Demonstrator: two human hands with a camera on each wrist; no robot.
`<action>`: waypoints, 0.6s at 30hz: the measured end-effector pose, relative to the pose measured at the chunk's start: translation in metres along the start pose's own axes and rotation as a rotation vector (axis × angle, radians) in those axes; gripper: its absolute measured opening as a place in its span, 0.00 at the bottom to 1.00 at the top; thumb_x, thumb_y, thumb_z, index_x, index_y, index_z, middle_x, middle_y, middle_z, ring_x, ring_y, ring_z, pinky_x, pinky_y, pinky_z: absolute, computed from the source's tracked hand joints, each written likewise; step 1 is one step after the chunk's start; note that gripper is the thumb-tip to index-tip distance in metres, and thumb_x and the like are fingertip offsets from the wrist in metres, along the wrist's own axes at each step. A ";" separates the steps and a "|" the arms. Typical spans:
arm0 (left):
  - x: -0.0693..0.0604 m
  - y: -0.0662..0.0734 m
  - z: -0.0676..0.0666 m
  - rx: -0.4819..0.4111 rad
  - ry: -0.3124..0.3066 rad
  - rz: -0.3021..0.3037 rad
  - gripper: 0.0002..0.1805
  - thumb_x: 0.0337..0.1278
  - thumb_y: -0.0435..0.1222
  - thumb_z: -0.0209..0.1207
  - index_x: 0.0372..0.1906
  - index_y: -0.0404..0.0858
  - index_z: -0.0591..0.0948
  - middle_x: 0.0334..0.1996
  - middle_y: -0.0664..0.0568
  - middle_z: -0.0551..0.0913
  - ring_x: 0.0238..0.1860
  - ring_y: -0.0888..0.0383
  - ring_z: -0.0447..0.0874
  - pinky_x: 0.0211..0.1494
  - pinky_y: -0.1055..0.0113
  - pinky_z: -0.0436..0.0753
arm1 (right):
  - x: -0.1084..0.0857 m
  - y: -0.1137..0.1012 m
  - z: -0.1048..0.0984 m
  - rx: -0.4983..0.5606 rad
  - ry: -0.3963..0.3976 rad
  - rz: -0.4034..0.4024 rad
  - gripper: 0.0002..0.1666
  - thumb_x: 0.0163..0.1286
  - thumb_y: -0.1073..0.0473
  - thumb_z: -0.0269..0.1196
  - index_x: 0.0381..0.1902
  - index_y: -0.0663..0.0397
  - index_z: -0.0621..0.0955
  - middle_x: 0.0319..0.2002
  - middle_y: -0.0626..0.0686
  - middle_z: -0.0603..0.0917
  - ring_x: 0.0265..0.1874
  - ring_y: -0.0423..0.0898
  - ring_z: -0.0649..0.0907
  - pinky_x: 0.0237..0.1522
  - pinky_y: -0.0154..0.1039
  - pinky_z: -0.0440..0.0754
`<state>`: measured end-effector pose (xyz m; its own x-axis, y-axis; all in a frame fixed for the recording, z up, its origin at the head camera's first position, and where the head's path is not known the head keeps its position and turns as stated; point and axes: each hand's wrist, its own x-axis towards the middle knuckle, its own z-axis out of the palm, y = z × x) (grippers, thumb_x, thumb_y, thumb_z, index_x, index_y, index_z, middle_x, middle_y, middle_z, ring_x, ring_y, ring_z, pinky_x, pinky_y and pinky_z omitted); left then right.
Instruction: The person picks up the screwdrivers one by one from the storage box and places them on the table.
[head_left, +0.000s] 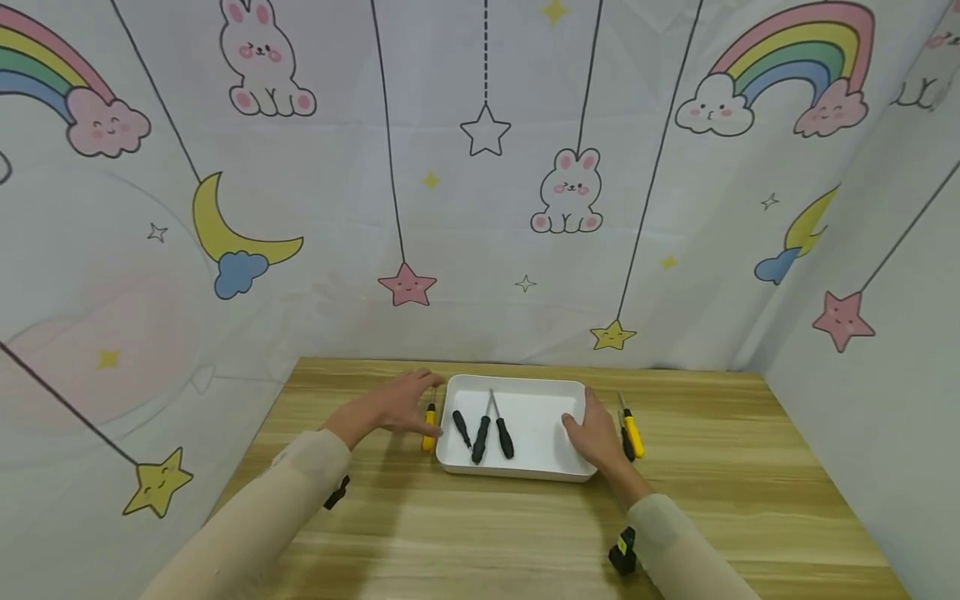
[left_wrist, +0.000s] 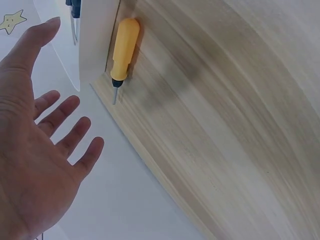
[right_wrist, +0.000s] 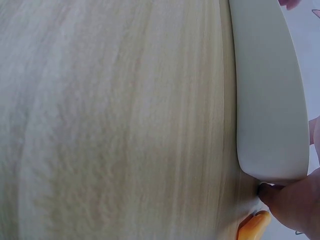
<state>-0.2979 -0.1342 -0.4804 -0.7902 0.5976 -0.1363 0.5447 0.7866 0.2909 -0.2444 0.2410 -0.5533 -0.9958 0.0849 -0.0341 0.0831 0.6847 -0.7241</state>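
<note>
A white tray [head_left: 525, 473] lies on the wooden table with several black-handled screwdrivers [head_left: 482, 437] in its left half. My right hand [head_left: 600, 437] grips the tray's right side, its thumb over the rim; the right wrist view shows that hand [right_wrist: 295, 205] at the tray's corner [right_wrist: 272, 100]. Just left of the tray, my left hand [head_left: 397, 403] is spread with its fingers apart, above a yellow-handled screwdriver [head_left: 428, 429]. In the left wrist view the hand [left_wrist: 40, 150] holds nothing, and the yellow screwdriver [left_wrist: 125, 47] lies beside the tray wall [left_wrist: 96, 40].
Right of the tray lie a yellow-handled screwdriver [head_left: 633, 435] and a black-handled one [head_left: 627, 443], close to my right hand. A small black object [head_left: 622, 553] sits by my right sleeve, another dark one [head_left: 337, 493] by my left sleeve. A patterned curtain [head_left: 480, 250] hangs behind the table.
</note>
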 end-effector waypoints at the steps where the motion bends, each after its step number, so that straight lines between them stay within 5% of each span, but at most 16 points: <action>1: 0.000 0.002 -0.001 -0.006 0.005 0.005 0.53 0.54 0.59 0.75 0.79 0.38 0.68 0.73 0.41 0.72 0.73 0.38 0.70 0.73 0.38 0.72 | 0.000 0.000 0.000 -0.001 0.000 -0.001 0.48 0.80 0.55 0.57 0.83 0.73 0.49 0.81 0.73 0.54 0.80 0.71 0.57 0.79 0.65 0.54; 18: 0.003 0.025 -0.013 0.044 0.037 0.077 0.51 0.56 0.59 0.74 0.78 0.38 0.69 0.73 0.43 0.73 0.75 0.40 0.68 0.75 0.41 0.71 | 0.001 0.001 0.000 -0.004 0.012 -0.013 0.48 0.80 0.55 0.58 0.82 0.74 0.50 0.81 0.73 0.54 0.80 0.71 0.57 0.79 0.65 0.54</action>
<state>-0.2899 -0.1147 -0.4616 -0.7549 0.6510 -0.0795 0.6155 0.7451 0.2571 -0.2451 0.2413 -0.5542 -0.9963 0.0840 -0.0163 0.0699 0.6888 -0.7216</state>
